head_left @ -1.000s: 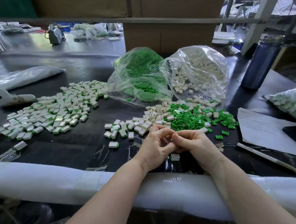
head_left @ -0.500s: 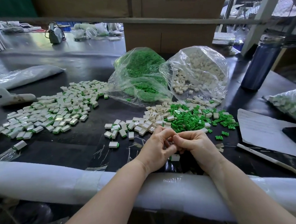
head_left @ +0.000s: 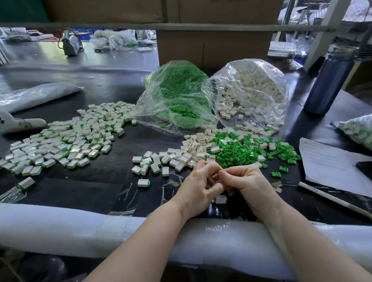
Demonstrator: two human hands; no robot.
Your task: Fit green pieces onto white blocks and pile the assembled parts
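the left hand (head_left: 199, 186) and the right hand (head_left: 246, 184) are pressed together, fingers curled in and tips touching. what they pinch is hidden, so i cannot tell what it is. they sit just in front of the loose green pieces (head_left: 241, 149) on the dark table (head_left: 92, 186). loose white blocks (head_left: 181, 155) lie right beside the green pieces, on the left. the big pile of finished parts (head_left: 66, 138) is far to the left of the green pieces. behind the green pieces stand a bag of green bits (head_left: 176, 98) and a bag of white blocks (head_left: 251, 92).
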